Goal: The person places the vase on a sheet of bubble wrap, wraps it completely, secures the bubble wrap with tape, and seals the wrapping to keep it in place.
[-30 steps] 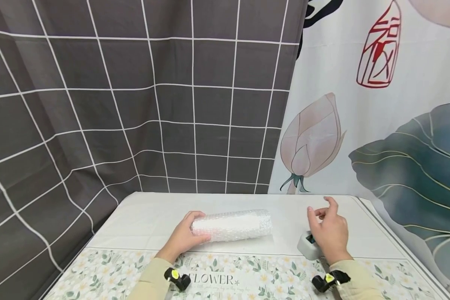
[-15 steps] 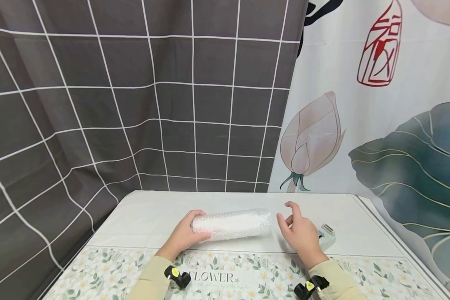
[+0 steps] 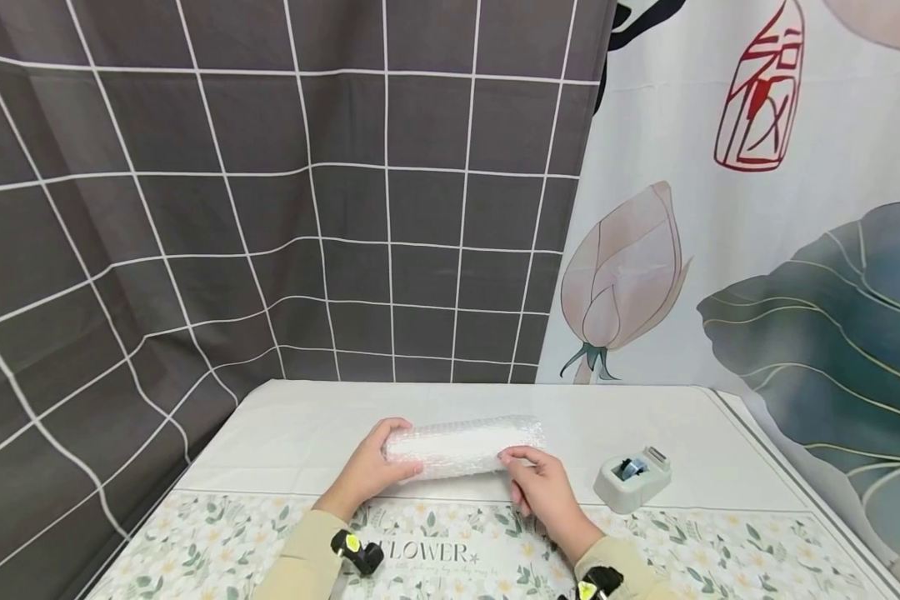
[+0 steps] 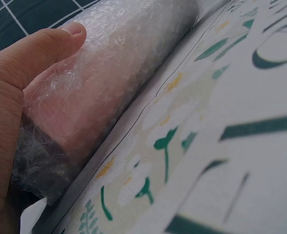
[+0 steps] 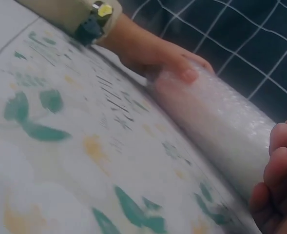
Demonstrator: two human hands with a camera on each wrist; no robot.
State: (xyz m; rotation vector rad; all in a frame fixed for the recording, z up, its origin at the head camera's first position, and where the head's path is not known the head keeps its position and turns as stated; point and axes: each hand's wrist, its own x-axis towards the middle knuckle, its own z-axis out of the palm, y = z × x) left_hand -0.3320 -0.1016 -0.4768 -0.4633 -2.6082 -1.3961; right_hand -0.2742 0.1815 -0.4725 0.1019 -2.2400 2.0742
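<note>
A cylinder wrapped in bubble wrap (image 3: 457, 447) lies on its side on the white part of the tablecloth. My left hand (image 3: 375, 462) grips its left end, thumb on the near side; in the left wrist view the thumb (image 4: 50, 48) rests across the clear bubbles. At the right end, my right hand (image 3: 543, 487) has its index fingertip and thumb against the wrap, the other fingers curled under. The right wrist view shows only some right fingertips (image 5: 277, 170) beside the roll. Whether they pinch anything thin and clear is too small to tell.
A pale tape dispenser (image 3: 633, 481) with a blue-cored roll stands to the right of my right hand. The tablecloth (image 3: 232, 550) has a floral band along the front. A dark grid curtain (image 3: 420, 208) and a white printed curtain (image 3: 645, 125) hang behind the table.
My right hand has moved left from over the tape dispenser to the right end of the bubble-wrapped cylinder, uncovering the dispenser. My left hand keeps its grip in place.
</note>
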